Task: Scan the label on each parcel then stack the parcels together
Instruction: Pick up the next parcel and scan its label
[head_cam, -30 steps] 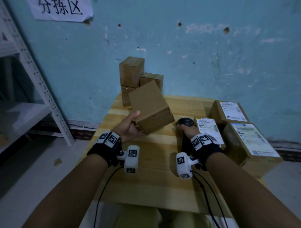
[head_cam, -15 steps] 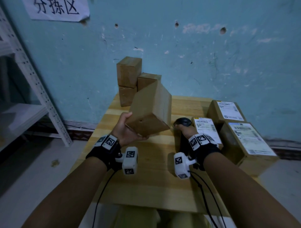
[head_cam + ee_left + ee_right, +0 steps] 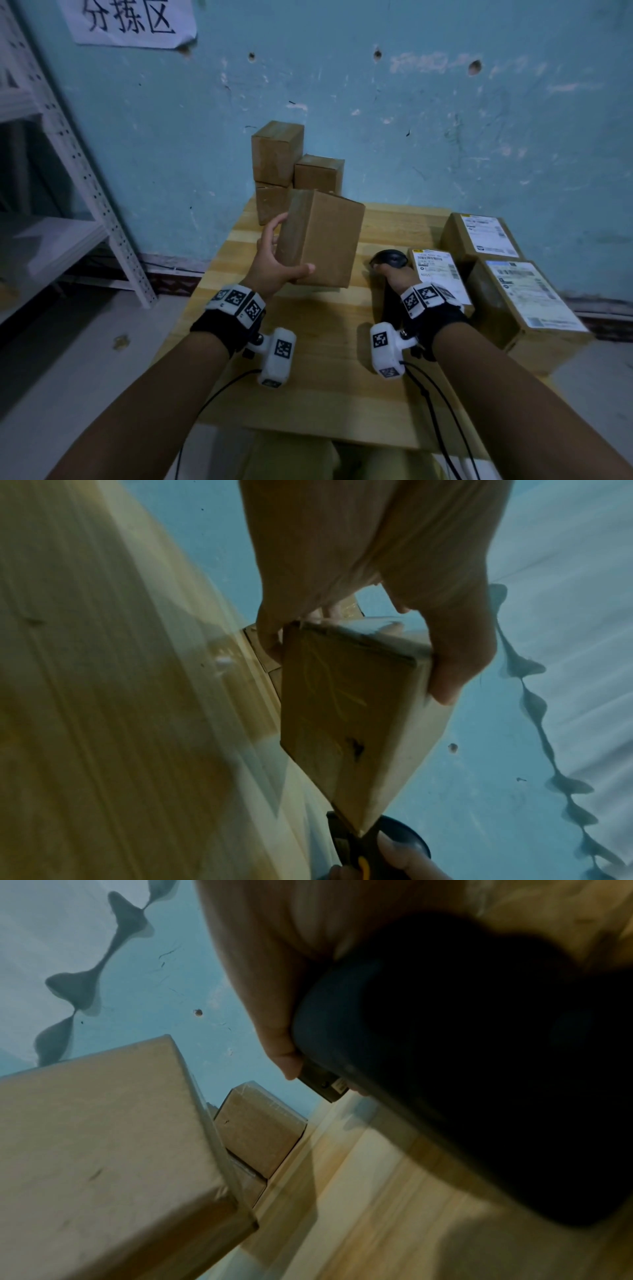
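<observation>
My left hand (image 3: pixel 274 260) grips a plain brown cardboard parcel (image 3: pixel 320 240) in the air above the wooden table (image 3: pixel 325 370), thumb under its near face and fingers up its left side. In the left wrist view the parcel (image 3: pixel 346 718) hangs tilted from my left hand (image 3: pixel 377 593). No label shows on its visible faces. My right hand (image 3: pixel 397 277) holds a black barcode scanner (image 3: pixel 390 260) upright just right of the parcel; the right wrist view shows the scanner (image 3: pixel 462 1069) filling the frame. A stack of three plain parcels (image 3: pixel 291 171) stands at the table's back left.
Three parcels with white labels sit at the table's right: a small one (image 3: pixel 438 274), one behind it (image 3: pixel 483 236) and a big one (image 3: pixel 527 301). A blue wall (image 3: pixel 445 137) backs the table. A white metal shelf (image 3: pixel 68 171) stands at the left.
My left hand has turned the held parcel upright and carried it up and away, toward the stack at the back. The right hand with the scanner has stayed put.
</observation>
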Action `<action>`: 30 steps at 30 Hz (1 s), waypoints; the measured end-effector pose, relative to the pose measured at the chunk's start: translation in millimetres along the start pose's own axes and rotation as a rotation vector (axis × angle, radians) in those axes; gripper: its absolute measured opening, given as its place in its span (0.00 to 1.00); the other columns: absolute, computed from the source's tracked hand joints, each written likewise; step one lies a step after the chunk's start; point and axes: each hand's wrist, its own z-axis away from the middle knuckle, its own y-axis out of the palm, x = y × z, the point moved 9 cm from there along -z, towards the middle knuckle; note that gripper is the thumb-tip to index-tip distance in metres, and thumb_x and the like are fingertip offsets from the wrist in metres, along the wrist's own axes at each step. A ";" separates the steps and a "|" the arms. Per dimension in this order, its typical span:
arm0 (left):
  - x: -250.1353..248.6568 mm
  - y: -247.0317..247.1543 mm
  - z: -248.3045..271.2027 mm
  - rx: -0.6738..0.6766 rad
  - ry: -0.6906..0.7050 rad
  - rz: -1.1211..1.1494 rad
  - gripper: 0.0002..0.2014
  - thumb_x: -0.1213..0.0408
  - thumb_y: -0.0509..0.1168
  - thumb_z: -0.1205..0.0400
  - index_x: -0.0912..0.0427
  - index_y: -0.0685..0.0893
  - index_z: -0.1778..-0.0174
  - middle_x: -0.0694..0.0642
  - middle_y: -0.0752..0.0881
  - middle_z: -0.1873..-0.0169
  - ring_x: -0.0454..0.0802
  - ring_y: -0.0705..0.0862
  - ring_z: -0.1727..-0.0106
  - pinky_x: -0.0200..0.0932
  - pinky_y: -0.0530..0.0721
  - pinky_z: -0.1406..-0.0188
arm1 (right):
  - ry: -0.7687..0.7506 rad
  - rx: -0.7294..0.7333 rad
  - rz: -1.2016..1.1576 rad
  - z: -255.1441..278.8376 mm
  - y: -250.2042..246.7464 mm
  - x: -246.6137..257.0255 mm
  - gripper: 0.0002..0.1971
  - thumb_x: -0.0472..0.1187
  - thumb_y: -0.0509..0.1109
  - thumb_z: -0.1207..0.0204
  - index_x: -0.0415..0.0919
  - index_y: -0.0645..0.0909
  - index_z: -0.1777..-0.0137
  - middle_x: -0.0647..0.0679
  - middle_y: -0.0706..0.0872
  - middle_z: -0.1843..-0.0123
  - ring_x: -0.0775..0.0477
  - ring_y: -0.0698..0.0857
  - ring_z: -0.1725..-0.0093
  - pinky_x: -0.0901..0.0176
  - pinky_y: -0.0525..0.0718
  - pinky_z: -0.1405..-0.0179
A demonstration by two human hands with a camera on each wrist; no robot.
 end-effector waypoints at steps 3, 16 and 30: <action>-2.0 -0.8 3.6 -0.017 -0.010 -0.003 0.47 0.67 0.80 0.41 0.22 0.61 0.41 0.60 0.65 0.29 0.60 0.70 0.31 0.50 0.84 0.53 | -0.003 0.000 -0.004 -0.3 0.2 0.1 0.31 0.47 0.64 0.20 0.26 0.64 0.24 0.34 0.71 0.24 0.35 0.73 0.28 0.52 0.72 0.33; 35.6 22.3 4.6 0.013 -0.351 0.535 0.22 0.61 0.48 0.15 0.60 0.65 0.24 0.59 0.79 0.45 0.52 0.79 0.50 0.45 0.79 0.55 | -0.007 0.009 0.006 -6.2 1.7 -1.5 0.31 0.48 0.64 0.21 0.27 0.65 0.24 0.34 0.72 0.25 0.35 0.74 0.29 0.53 0.72 0.35; 17.9 6.6 -15.4 -0.038 -0.379 -0.527 0.37 0.62 0.63 0.19 0.47 0.48 0.18 0.61 0.59 0.21 0.63 0.65 0.24 0.58 0.69 0.26 | 0.008 0.012 0.004 -14.2 4.2 -5.9 0.33 0.50 0.65 0.21 0.27 0.66 0.25 0.34 0.74 0.27 0.35 0.75 0.30 0.56 0.69 0.48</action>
